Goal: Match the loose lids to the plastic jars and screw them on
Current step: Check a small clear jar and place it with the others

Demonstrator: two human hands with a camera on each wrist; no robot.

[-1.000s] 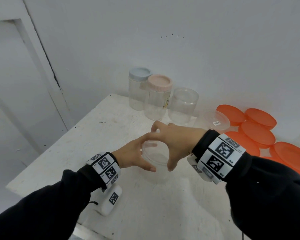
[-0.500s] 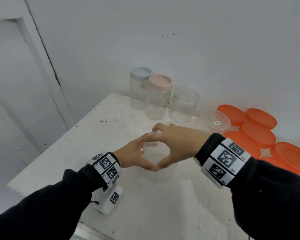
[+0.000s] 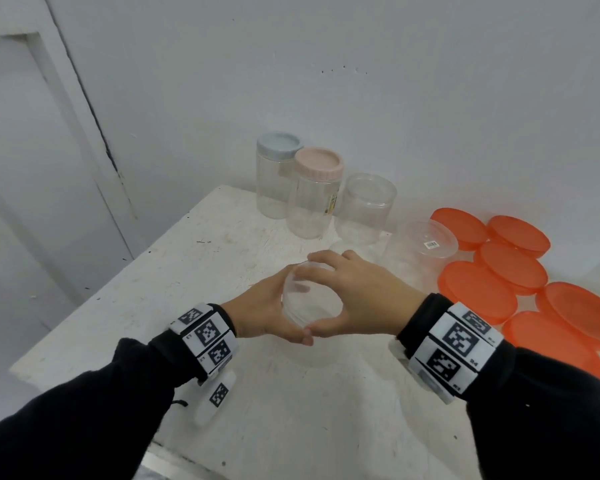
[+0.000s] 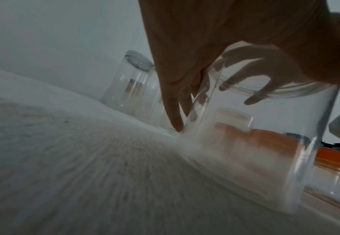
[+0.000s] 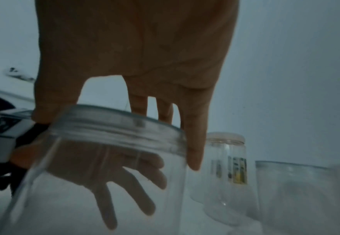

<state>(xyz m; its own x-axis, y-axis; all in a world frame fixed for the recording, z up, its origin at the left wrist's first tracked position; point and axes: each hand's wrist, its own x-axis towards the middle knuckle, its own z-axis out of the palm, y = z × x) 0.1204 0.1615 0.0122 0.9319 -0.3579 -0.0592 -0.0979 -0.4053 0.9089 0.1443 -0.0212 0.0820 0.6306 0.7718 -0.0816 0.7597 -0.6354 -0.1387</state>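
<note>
A clear plastic jar stands on the white table in the middle of the head view. My left hand grips its body from the left. My right hand curls over the clear lid sitting on the jar's mouth, thumb at the near side, fingers at the far side. The two thumbs touch at the jar's near edge. In the left wrist view my left fingers lie down the jar wall. Through the jar in the right wrist view I see the left hand.
At the back stand a blue-lidded jar, a pink-lidded jar and a clear-lidded jar. A shallow clear container sits to the right, beside several orange lids. The table's edge runs along the left.
My right hand has turned on the lid, and its thumb has swung in to meet my left thumb. The jar and the left hand have stayed in place.
</note>
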